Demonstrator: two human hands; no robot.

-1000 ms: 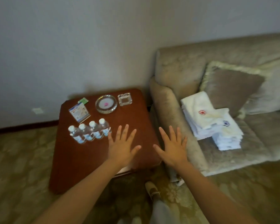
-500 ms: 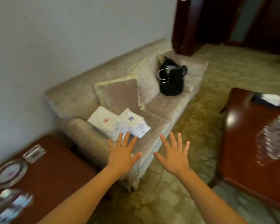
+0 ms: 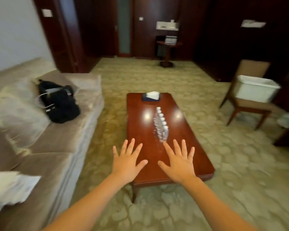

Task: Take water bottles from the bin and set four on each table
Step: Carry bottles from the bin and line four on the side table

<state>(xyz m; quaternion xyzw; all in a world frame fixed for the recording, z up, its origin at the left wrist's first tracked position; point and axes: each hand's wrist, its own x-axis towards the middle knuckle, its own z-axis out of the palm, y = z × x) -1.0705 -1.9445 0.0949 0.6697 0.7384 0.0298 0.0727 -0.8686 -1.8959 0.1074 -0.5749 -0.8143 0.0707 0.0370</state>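
Since the frame half a second earlier, the view has swung right: the sofa has passed from centre to the left side, and the long table that sat at the right edge now runs straight ahead beneath the hands. Both hands keep the same spread pose.

The left hand [image 3: 126, 162] is flat, palm down, fingers straight and fanned, holding nothing. The right hand [image 3: 178, 162] matches it, also holding nothing. Both appear over the near end of the coffee table [image 3: 140, 130]; whether they touch it cannot be determined.

The table is rectangular, of dark red polished wood, with glossy light reflections. The water bottles [image 3: 161, 125] stand on it in a single straight row along its length, just beyond the right fingertips. They are clear plastic with white caps; blur prevents a reliable count. A dark tissue box [image 3: 151, 96] with white tissue showing sits at the far end.

To the right, well apart from the table, the white rectangular plastic bin [image 3: 255, 90] rests on the seat of a wooden-framed chair [image 3: 254, 67] with tan upholstery. Its contents are not visible.

On the left, a beige plush sofa [image 3: 60, 147] carries a soft black bag [image 3: 60, 104] and, at the near end, folded white towels [image 3: 10, 187]. The floor is patterned olive-cream carpet [image 3: 232, 164]. Dark wood panelling lines the far wall.
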